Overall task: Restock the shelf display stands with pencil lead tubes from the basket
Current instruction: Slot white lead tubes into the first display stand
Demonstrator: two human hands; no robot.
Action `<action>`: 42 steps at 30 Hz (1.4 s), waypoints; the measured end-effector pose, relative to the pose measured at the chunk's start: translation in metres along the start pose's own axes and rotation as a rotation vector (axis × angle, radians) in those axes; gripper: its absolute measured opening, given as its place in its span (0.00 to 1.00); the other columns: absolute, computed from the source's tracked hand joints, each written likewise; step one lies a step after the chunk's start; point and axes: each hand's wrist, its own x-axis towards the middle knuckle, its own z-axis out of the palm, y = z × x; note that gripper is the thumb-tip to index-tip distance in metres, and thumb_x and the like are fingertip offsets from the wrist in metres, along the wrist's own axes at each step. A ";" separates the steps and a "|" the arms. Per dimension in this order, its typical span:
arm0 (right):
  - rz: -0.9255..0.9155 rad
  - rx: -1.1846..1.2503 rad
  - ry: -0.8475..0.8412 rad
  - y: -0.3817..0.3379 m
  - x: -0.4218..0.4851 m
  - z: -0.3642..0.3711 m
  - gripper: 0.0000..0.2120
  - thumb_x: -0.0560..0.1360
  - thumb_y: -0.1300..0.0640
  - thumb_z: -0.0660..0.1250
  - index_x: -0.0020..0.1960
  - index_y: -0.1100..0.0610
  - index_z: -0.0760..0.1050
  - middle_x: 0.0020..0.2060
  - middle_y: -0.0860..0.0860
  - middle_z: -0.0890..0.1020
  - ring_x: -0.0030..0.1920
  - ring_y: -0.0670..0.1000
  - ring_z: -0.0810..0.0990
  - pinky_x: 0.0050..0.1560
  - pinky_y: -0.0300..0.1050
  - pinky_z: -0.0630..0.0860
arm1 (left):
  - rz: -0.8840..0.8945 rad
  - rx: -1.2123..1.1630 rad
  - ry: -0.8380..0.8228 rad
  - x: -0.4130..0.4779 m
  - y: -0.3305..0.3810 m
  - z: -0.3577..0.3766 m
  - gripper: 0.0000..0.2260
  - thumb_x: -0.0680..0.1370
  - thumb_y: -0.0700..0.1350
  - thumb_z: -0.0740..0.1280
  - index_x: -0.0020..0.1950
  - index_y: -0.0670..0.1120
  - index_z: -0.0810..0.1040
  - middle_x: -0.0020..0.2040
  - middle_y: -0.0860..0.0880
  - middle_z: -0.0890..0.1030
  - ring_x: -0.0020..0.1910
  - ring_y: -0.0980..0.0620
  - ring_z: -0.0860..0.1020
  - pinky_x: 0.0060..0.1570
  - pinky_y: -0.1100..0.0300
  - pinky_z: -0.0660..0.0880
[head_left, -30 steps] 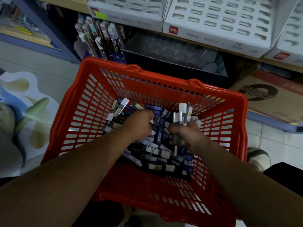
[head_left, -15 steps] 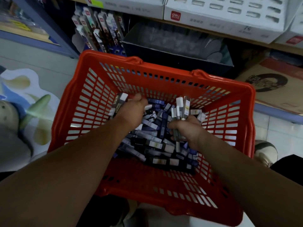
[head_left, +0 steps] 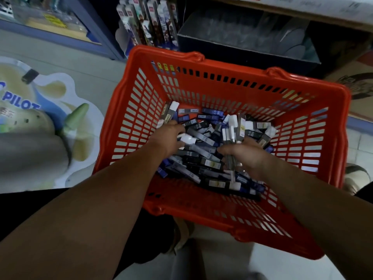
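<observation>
An orange plastic basket (head_left: 232, 77) sits on the floor below me. A heap of pencil lead tubes (head_left: 203, 158), dark blue, black and grey with white caps, lies in its bottom. My left hand (head_left: 167, 138) reaches into the heap and pinches a white-capped tube (head_left: 188, 139) at its fingertips. My right hand (head_left: 244, 156) grips an upright bundle of several tubes (head_left: 234, 128), their white caps sticking up above the fist.
Behind the basket a low shelf holds a dark open box (head_left: 242, 37) and a rack of carded pens (head_left: 147, 23). A cardboard box (head_left: 359, 85) lies at the right. A printed floor sticker (head_left: 40, 110) covers the left floor. A shoe (head_left: 355, 178) shows beside the basket.
The view has tilted down and to the left, so the basket sits further right. My left hand has closed on a white-capped tube. My right hand keeps its bundle.
</observation>
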 end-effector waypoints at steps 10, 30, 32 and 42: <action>-0.030 0.088 0.018 -0.007 0.004 -0.002 0.24 0.73 0.63 0.77 0.59 0.56 0.66 0.54 0.60 0.80 0.51 0.61 0.84 0.54 0.65 0.83 | -0.078 -0.193 0.081 -0.001 0.026 -0.009 0.20 0.79 0.57 0.73 0.68 0.49 0.79 0.64 0.45 0.81 0.53 0.43 0.79 0.50 0.49 0.77; -0.131 0.041 -0.067 -0.041 0.015 -0.008 0.40 0.57 0.50 0.87 0.65 0.58 0.76 0.55 0.56 0.85 0.54 0.60 0.85 0.54 0.63 0.83 | -0.319 -0.338 0.138 0.058 0.032 -0.009 0.20 0.78 0.51 0.73 0.66 0.45 0.74 0.58 0.43 0.80 0.52 0.38 0.79 0.49 0.47 0.79; -0.132 0.098 -0.194 -0.044 0.010 -0.010 0.23 0.70 0.63 0.80 0.62 0.63 0.78 0.46 0.59 0.85 0.47 0.58 0.86 0.50 0.59 0.84 | -0.333 -0.376 0.115 0.060 0.036 -0.008 0.23 0.79 0.52 0.72 0.70 0.44 0.72 0.57 0.43 0.80 0.54 0.37 0.79 0.52 0.43 0.81; -0.096 0.171 -0.253 -0.039 -0.016 -0.015 0.07 0.79 0.66 0.68 0.55 0.67 0.78 0.44 0.58 0.83 0.42 0.53 0.85 0.43 0.51 0.83 | -0.359 -0.837 -0.018 0.000 0.063 -0.031 0.22 0.76 0.54 0.71 0.63 0.40 0.77 0.55 0.42 0.81 0.52 0.42 0.80 0.47 0.50 0.77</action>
